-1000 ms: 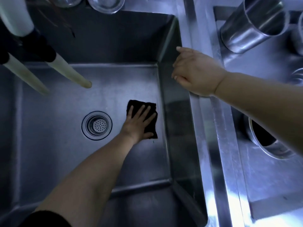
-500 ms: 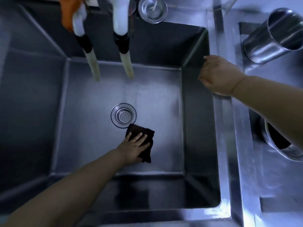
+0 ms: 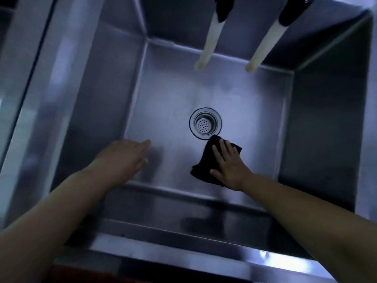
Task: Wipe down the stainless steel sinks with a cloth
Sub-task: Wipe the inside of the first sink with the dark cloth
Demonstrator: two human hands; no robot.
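I look down into a deep steel sink (image 3: 114,111) with straight walls and a flat floor. A round drain (image 3: 205,123) with a perforated strainer sits near the middle of the floor. A dark cloth (image 3: 206,162) lies flat on the floor, its far corner touching the drain's near rim. My right hand (image 3: 229,166) presses flat on the cloth, fingers spread. A broad steel ledge (image 3: 173,256) runs along the sink's near edge.
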